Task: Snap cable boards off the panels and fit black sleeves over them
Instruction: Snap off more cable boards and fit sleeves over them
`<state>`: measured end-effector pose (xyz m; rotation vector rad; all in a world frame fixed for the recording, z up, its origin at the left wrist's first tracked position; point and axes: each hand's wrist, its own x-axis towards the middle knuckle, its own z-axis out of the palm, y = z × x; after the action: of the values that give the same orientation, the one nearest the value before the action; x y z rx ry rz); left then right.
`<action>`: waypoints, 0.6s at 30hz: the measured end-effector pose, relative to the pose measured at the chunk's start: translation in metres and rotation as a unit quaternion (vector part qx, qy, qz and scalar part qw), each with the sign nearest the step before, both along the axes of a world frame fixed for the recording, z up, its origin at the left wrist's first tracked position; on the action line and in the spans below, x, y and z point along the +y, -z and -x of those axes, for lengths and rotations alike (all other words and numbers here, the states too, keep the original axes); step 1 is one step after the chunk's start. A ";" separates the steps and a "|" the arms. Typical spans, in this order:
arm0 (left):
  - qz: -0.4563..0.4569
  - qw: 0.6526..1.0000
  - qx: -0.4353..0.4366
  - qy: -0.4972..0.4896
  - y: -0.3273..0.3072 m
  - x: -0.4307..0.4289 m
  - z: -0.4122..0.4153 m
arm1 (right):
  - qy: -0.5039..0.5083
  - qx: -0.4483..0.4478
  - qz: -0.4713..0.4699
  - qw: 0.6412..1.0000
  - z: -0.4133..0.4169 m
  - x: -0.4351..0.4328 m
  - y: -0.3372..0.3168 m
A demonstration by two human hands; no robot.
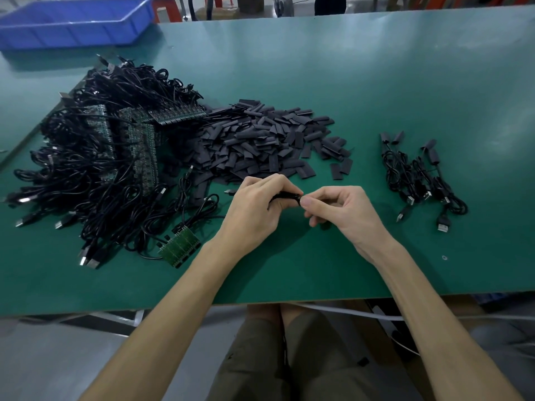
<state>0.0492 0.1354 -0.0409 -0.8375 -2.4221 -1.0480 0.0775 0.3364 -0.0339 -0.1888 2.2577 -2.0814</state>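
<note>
Sitting at the upper left of the frame, a blue bin (72, 21) rests on the green surface (376, 68). Below it, a big tangle of black cables (86, 175) fills the left side, with long green board panels (173, 113) half buried in it. At the lower edge of that tangle a short green panel (179, 247) lies flat with cables joined to it.

In the middle of the frame a loose pile of black sleeves (260, 140) spreads out, touching the tangle. Just below the pile both hands meet above the surface. The left hand (254, 209) curls its fingers round a thin black piece (286, 195), and the right hand (341, 209) pinches one end of it between thumb and forefinger. Fingers cover most of the piece, so whether it is a sleeve or a cable end cannot be told.

At the right of the frame, well apart from the pile, lies a small bunch of cables (417, 178) with sleeves on their upper ends.
</note>
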 end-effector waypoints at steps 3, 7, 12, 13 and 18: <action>0.006 1.000 -0.007 0.007 -0.002 -0.001 0.002 | 0.017 0.013 0.007 1.000 0.000 -0.004 0.000; 0.016 1.000 -0.020 0.006 -0.002 0.001 0.002 | 0.030 0.018 0.011 0.999 -0.001 -0.007 0.000; -0.022 0.999 -0.048 -0.007 -0.004 0.003 0.002 | 0.030 0.029 0.010 0.999 -0.002 -0.008 -0.001; -0.043 0.997 -0.059 -0.015 -0.005 0.003 0.002 | 0.036 0.032 0.011 0.999 -0.002 -0.008 0.000; -0.086 0.993 -0.080 -0.034 -0.005 0.002 0.002 | 0.049 0.041 0.016 0.998 -0.001 -0.007 0.001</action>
<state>0.0468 0.1372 -0.0360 -0.6306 -2.4268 -1.3191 0.0789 0.3294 -0.0352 -0.1704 2.3258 -2.1977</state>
